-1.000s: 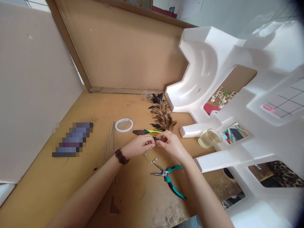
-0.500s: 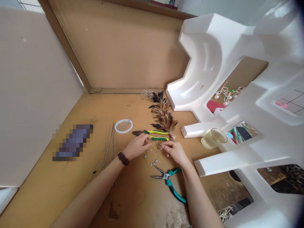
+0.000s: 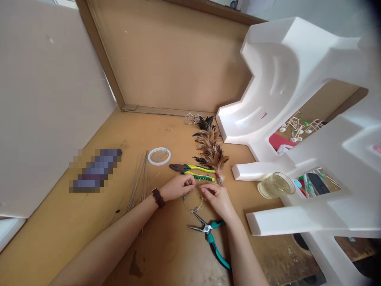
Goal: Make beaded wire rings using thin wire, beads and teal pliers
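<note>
A thin beaded wire point(image 3: 195, 209) curves in a loop below my hands, with small pale and bluish beads on it. My left hand point(image 3: 176, 187), with a dark watch band on its wrist, has its fingers curled in a pinch at the wire's left side. Thumb and forefinger of my right hand point(image 3: 218, 198) pinch the wire at the right, where a small bare curl stands above the fingertips. Needle-nose pliers point(image 3: 207, 228) with teal handles lie open just below the loop. Behind my hands are combination pliers point(image 3: 190, 169) with yellow-green handles.
A bundle of brown feathers point(image 3: 208, 143) lies behind the pliers. To the left are a white ring-shaped roll point(image 3: 149, 159), several thin wires point(image 3: 138, 178) and a blurred-out dark object point(image 3: 97, 169). A glass of pale liquid point(image 3: 272, 188) stands beside white foam packaging point(image 3: 276, 216) at the right.
My left fingers have curled in more tightly, and my hands sit slightly apart at the wire. The whole view has shifted a little as the head moved.
</note>
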`<action>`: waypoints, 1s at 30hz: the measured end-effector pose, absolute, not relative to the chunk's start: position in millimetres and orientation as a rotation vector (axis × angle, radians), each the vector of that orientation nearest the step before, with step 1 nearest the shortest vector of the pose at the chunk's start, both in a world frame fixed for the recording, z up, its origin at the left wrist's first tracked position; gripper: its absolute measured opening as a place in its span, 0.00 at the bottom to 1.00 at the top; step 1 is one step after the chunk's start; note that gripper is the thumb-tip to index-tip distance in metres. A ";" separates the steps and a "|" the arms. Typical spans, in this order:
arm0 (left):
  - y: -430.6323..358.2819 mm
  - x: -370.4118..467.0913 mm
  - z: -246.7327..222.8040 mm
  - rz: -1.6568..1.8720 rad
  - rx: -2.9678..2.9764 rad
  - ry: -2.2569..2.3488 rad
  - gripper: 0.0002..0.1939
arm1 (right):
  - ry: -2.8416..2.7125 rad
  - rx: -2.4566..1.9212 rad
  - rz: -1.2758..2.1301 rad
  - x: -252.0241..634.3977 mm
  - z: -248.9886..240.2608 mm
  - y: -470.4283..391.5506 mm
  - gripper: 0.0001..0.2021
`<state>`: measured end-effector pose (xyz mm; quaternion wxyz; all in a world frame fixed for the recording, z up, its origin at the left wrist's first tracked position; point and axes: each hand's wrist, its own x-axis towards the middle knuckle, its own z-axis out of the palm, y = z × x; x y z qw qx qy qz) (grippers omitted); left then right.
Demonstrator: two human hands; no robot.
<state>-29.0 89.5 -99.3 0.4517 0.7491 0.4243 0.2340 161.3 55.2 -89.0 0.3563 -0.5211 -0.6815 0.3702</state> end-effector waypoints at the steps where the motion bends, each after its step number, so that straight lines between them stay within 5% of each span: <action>1: 89.4 -28.5 -100.3 0.576 1.809 1.012 0.03 | -1.781 -1.337 0.939 161.3 -87.8 54.9 0.09; 19: 87.6 -26.1 -109.7 0.653 1.540 0.873 0.03 | -1.916 -1.335 0.641 164.7 -73.4 45.5 0.09; 30: 84.7 -22.3 -101.1 0.636 1.533 0.860 0.05 | -1.915 -1.307 0.969 165.6 -64.5 41.9 0.08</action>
